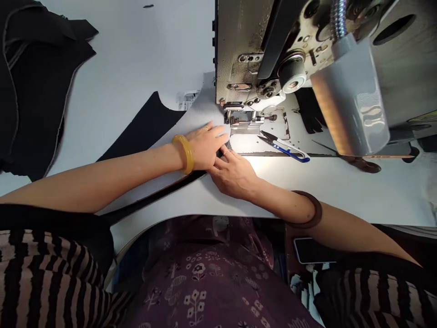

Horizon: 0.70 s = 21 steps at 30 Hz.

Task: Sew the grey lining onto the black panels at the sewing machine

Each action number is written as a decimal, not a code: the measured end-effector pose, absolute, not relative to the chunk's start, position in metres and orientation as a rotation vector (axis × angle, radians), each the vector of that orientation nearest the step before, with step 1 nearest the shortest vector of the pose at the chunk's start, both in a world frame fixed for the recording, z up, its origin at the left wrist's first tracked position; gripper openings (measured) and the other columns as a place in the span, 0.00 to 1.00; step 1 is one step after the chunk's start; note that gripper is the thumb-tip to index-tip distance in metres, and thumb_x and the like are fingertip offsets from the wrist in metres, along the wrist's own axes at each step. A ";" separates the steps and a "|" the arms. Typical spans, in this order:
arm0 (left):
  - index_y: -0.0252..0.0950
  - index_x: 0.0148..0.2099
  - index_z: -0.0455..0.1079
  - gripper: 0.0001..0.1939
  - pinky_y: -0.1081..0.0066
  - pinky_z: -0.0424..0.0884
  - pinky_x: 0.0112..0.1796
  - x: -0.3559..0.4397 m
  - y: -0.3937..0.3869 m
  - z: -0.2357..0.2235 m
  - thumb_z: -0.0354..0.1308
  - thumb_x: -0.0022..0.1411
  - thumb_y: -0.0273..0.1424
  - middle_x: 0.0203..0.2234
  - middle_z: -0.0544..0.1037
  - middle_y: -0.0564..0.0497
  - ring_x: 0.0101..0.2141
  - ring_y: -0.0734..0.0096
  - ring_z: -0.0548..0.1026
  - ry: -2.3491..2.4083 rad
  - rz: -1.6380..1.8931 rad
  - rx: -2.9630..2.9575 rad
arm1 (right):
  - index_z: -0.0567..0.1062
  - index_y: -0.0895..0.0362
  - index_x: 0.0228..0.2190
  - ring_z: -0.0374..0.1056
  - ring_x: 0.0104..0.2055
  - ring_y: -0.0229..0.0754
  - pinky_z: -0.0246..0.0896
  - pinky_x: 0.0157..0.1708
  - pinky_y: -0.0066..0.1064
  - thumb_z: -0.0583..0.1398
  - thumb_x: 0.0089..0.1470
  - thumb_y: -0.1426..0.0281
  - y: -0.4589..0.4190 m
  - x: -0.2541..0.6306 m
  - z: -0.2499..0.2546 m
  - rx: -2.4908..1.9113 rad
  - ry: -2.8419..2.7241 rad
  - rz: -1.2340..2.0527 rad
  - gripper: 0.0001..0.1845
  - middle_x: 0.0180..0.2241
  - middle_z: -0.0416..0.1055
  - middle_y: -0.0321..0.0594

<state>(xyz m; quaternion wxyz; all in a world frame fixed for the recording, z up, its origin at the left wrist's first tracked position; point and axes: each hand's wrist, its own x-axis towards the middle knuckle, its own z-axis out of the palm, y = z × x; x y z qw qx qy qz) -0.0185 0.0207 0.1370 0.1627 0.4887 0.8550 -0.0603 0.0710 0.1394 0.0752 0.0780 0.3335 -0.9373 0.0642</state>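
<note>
A grey-faced fabric panel [150, 177] with a dark edge lies under the sewing machine's needle and presser foot [228, 116]. My left hand [205, 146], with a yellow bangle at the wrist, lies flat on this panel, fingers stretched towards the presser foot. Close beside it, my right hand [235, 173] has its fingers closed on the panel's near edge; its fingertips partly hide behind my left hand. A black fabric piece [143, 123] lies beyond my left forearm, partly covered by the grey panel. Thread snips [285, 146] with a blue and white handle rest right of the needle.
The sewing machine head [239, 54] stands over the work, with a grey lamp [351, 100] hanging at its right. Black fabric pieces [41, 91] are heaped at the left of the white table [136, 45]. A phone [314, 250] lies below the table edge at right.
</note>
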 end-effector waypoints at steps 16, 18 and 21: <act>0.38 0.61 0.58 0.27 0.65 0.68 0.36 0.000 0.003 0.148 0.50 0.58 0.26 0.42 0.70 0.45 0.40 0.59 0.73 2.443 -0.310 1.213 | 0.69 0.65 0.52 0.61 0.54 0.58 0.60 0.51 0.53 0.50 0.56 0.78 0.139 0.080 0.076 1.150 -2.739 0.250 0.23 0.52 0.67 0.52; 0.37 0.61 0.59 0.26 0.65 0.68 0.37 0.000 0.008 0.149 0.49 0.60 0.26 0.43 0.70 0.44 0.42 0.58 0.73 2.430 -0.344 1.200 | 0.70 0.65 0.51 0.60 0.56 0.59 0.60 0.52 0.54 0.50 0.55 0.78 0.138 0.081 0.075 1.144 -2.724 0.307 0.22 0.51 0.67 0.52; 0.38 0.61 0.59 0.25 0.65 0.68 0.39 -0.002 0.014 0.152 0.49 0.61 0.27 0.44 0.70 0.45 0.44 0.58 0.72 2.417 -0.424 1.140 | 0.69 0.66 0.52 0.58 0.58 0.61 0.60 0.52 0.56 0.51 0.55 0.78 0.138 0.080 0.075 1.146 -2.727 0.373 0.23 0.51 0.67 0.53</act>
